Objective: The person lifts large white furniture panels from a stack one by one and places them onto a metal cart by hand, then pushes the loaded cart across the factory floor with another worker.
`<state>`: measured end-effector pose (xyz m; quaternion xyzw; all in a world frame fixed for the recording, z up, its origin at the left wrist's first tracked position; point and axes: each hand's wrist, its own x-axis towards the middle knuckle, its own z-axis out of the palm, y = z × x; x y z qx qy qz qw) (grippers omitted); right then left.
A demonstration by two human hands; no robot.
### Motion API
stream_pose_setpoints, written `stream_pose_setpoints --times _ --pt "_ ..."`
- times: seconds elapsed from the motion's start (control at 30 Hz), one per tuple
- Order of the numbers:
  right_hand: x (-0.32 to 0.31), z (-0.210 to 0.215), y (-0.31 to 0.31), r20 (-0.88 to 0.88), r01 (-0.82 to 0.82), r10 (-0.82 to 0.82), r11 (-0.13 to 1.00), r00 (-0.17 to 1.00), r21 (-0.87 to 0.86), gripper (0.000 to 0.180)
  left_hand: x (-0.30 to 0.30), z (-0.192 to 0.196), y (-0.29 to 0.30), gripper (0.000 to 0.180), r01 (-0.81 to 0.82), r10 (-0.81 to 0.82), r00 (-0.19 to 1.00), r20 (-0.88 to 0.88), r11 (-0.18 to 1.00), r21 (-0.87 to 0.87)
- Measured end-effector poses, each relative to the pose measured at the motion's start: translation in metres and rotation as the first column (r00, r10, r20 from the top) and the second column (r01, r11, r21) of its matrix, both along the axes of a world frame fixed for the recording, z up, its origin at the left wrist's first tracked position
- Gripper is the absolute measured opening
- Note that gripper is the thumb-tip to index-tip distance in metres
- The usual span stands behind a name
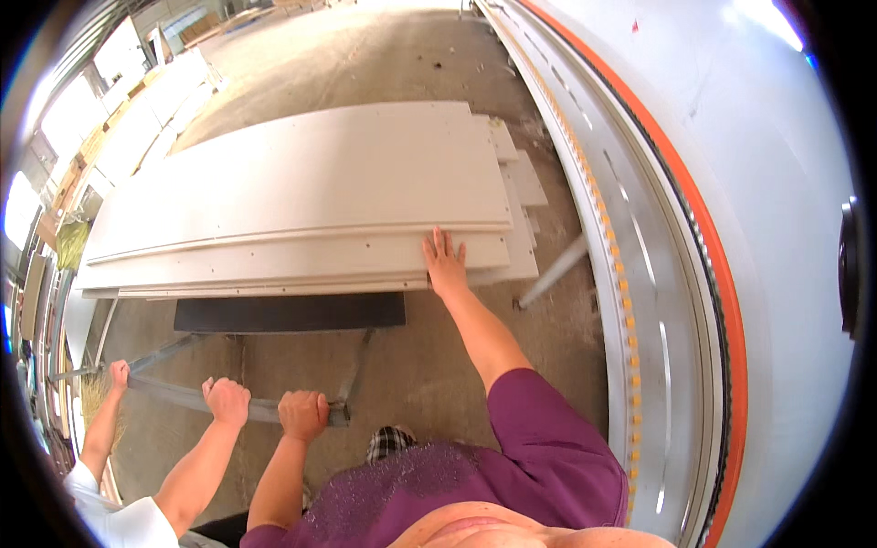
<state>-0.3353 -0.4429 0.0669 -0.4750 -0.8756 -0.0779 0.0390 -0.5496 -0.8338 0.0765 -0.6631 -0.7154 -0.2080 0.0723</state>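
Observation:
My left hand [304,416] is closed around a grey metal bar [266,412] at the near end of a metal frame. Farther forward, my right hand [446,265] lies flat with fingers spread on the near edge of a stack of white boards [311,178]. The boards are long, with small holes along their edges, and lie unevenly on one another. A co-worker in a white sleeve stands at my left. That person's fist [227,400] grips the same bar beside my left hand, and the other hand [119,375] holds the frame's left end.
A dark flat panel [290,313] shows beneath the stack. Along the right runs a long machine [630,274] with yellow marks and an orange stripe. A slanted grey leg [552,271] stands between it and the boards. More boards and stacked material [155,119] line the left side.

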Motion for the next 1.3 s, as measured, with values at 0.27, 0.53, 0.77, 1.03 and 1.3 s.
stream_pose_setpoints --times 0.27,0.53,0.77,1.03,1.3 --pt "-0.002 -0.002 0.001 0.113 0.004 0.004 0.998 0.994 -0.066 0.104 0.002 -0.012 0.005 0.027 -0.018 0.019 1.0 -0.015 0.999 0.039" --pt "-0.009 -0.031 0.013 0.095 0.109 -0.107 0.994 0.99 -0.012 0.09 0.003 -0.017 0.007 0.032 0.029 -0.029 0.999 0.012 0.999 0.038" --pt "-0.033 -0.011 0.049 0.036 0.028 -0.03 0.998 0.999 0.057 0.076 -0.018 -0.007 0.043 0.031 -0.004 0.001 1.0 0.027 0.995 0.096" --pt "-0.112 0.032 0.142 0.018 -0.005 0.006 0.999 1.0 -0.049 0.071 -0.124 0.005 0.156 0.029 0.007 -0.009 1.0 0.022 0.996 0.094" --pt "-0.202 0.043 0.309 0.031 -0.036 0.037 0.999 0.999 -0.031 0.09 -0.212 0.031 0.322 0.028 -0.003 0.002 1.0 0.005 0.993 0.114"
